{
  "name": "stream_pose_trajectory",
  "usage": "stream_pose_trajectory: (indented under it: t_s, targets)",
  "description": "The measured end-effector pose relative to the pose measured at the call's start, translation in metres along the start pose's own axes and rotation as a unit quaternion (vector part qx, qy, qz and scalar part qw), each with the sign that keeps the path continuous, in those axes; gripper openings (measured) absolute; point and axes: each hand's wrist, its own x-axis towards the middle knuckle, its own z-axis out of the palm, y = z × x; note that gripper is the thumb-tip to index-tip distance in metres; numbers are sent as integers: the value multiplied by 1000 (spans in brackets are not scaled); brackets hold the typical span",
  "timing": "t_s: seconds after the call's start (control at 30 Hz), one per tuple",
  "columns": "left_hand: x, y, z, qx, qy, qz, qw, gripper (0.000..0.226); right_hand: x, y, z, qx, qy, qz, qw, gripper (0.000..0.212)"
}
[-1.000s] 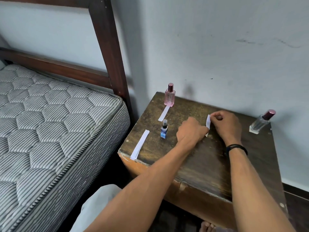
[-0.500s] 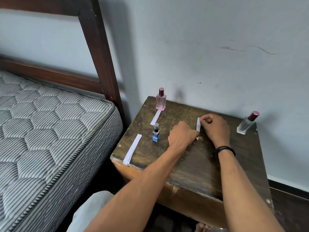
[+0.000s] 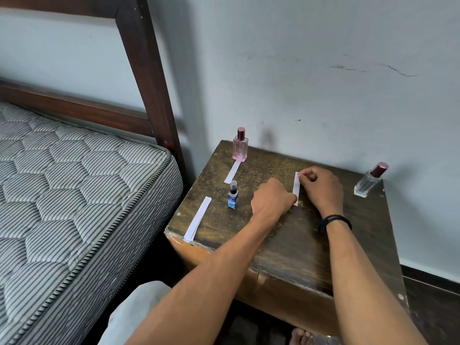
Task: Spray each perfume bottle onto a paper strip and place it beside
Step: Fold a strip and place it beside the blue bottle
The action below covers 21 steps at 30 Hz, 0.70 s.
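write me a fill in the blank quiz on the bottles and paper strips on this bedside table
1. The table carries ____ perfume bottles.
2. The far-left bottle is tinted ____.
3. The black wristband sits on the ____ arm.
4. The left hand and right hand hold one white paper ____.
Missing words: three; pink; right; strip

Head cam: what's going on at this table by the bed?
A person holds one paper strip at the wooden table. The left hand pinches its near end and the right hand its far end. No bottle is in hand. The pink bottle has a strip lying in front of it. More strips lie at the front left edge, left of the small blue bottle. The clear bottle stands alone at the far right.
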Motion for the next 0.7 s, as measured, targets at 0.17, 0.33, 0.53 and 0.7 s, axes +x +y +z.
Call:
stream_pose_trajectory:
  t_s: [0.17,0.33,0.53,0.7]
  targets:
    - [2,-1,-4,-26,-15,-11,999,16,-1,1,-1,37,6,-10,999,9]
    - [1,-1,-10,-73,-38,-7,997,22,-2,3,-3,109,26,1,994,9]
    - [-23,-13,-9,-86,-32,34,995,18,-12,9,-5,170,40,15,985,8]
    - [-51,-24,-20,-21,4,104,994,19,-23,1,-11,189,19,21,982,7]
